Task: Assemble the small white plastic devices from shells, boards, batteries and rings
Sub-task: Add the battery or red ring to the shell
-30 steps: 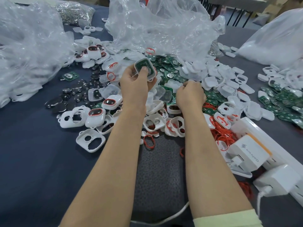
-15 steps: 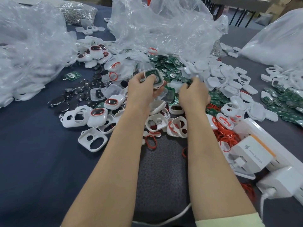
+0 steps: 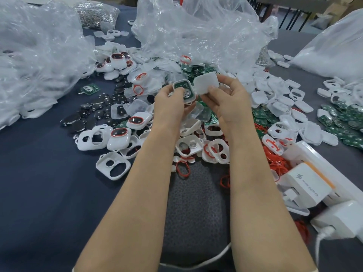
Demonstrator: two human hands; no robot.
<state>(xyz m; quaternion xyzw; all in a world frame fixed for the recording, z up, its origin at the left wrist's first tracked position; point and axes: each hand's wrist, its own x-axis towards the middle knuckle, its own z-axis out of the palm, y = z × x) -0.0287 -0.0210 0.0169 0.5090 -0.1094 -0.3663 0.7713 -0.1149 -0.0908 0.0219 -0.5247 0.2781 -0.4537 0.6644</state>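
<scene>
My left hand [image 3: 170, 105] grips a white shell [image 3: 185, 90] with a green board and a round battery seated inside, its open side facing me. My right hand [image 3: 227, 99] pinches a plain white back cover [image 3: 206, 82] just to the right of that shell, almost touching it. Below the hands lies a heap of white front shells with two holes [image 3: 113, 165]. Finished devices with red-ringed dark windows [image 3: 118, 138] lie to the left, beside dark coin batteries [image 3: 78, 124]. Green boards [image 3: 263, 116] and red rings [image 3: 275, 161] lie to the right.
Crumpled clear plastic bags [image 3: 196, 32] rise behind the pile and at the far left [image 3: 33, 61]. A white power strip with plugged-in chargers [image 3: 306, 185] sits at the right front. A dark speckled pad [image 3: 196, 209] lies between my forearms on the blue-grey tablecloth [image 3: 39, 193].
My right hand has lifted out of the pile with a white back cover and brought it up beside the shell. My left hand lowered the shell slightly toward it.
</scene>
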